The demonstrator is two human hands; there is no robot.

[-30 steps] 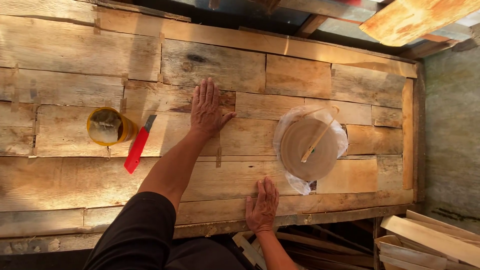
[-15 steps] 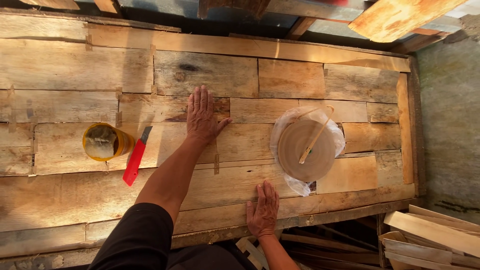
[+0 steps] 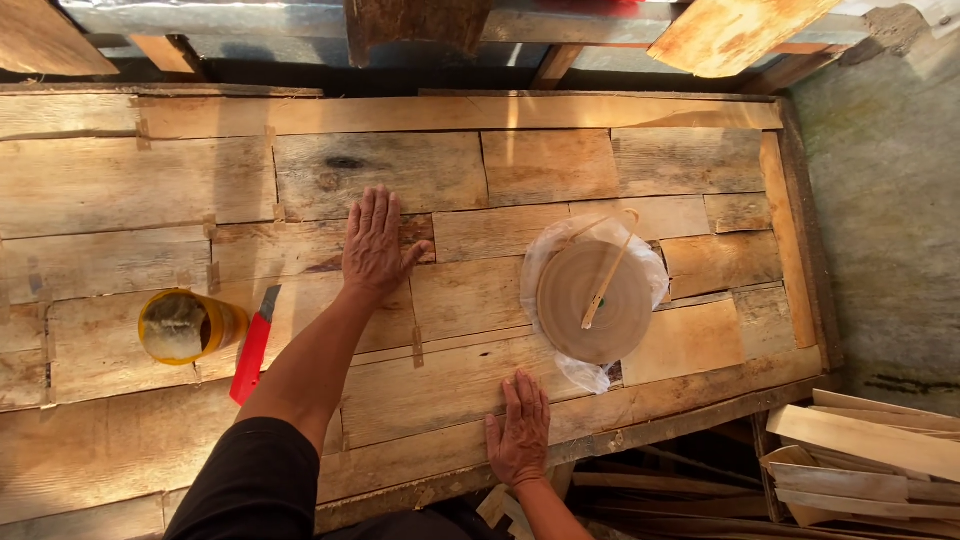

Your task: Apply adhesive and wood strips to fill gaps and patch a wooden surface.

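We count 2 hands over 1 counter (image 3: 560,165), a wide surface patched together from many pale wooden veneer pieces, joined by small strips of tape at the seams. On it we see 1 yellow pot (image 3: 190,326) lying near the left side, its mouth showing a whitish fill, and 1 red utility knife (image 3: 252,347) just beside the pot on its right, lying lengthwise. To the right sits 1 flat roll of brown tape (image 3: 594,302) on a clear plastic bag (image 3: 585,372), with 1 loose strip end laid across the roll's top.

Our left hand (image 3: 376,243) lies flat on the veneer near the middle of the counter, palm down, fingers straight and close together, thumb spread to the right. It grips nothing; it presses on a seam where darker and lighter pieces meet. The arm above it wears a black sleeve (image 3: 245,485).

Our right hand (image 3: 520,432) lies flat near the counter's front edge, palm down, fingers stretched and slightly apart, holding nothing. It rests on a long pale strip, just below the plastic bag but not touching it.

The 2 hands are well apart. At the lower right, off the counter, we see 1 stack of loose wooden slats (image 3: 880,450); we cannot count them exactly.
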